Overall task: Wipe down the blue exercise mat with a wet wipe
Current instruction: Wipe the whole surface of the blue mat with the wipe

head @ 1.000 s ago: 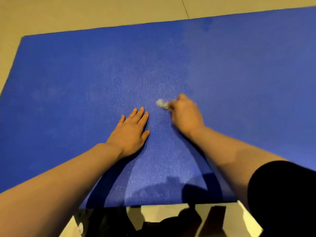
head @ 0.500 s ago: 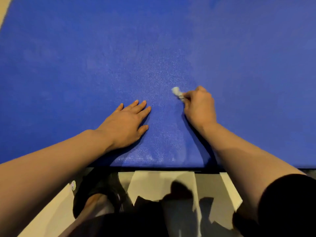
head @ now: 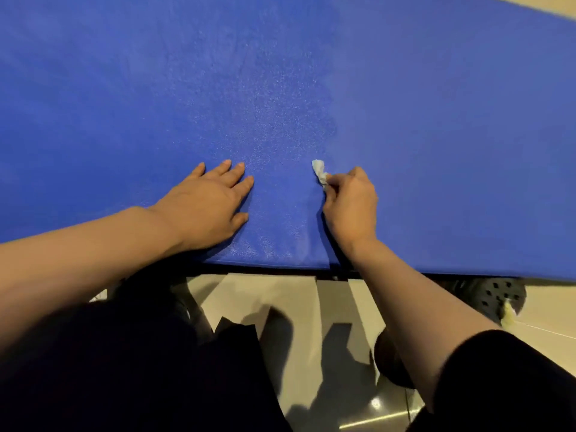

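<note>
The blue exercise mat [head: 124, 88] fills the upper two thirds of the head view, lying flat on the floor with its near edge just below my hands. My left hand [head: 205, 201] rests palm down on the mat, fingers straight and together. To its right, my right hand [head: 350, 204] has curled fingers pinching a small crumpled white wet wipe [head: 319, 171], which sticks out to the upper left and touches the mat. A lighter sheen shows on the mat surface between and above my hands.
Glossy beige floor tiles [head: 280, 294] lie below the mat's near edge. A dark perforated shoe [head: 495, 297] sits at the right beside the edge. My dark-clothed legs fill the lower left. A strip of floor shows at the top right corner.
The camera has tilted down and drawn back, so the mat's near edge sits higher in view. My right hand with the wipe has slid to the right, away from my left hand.
</note>
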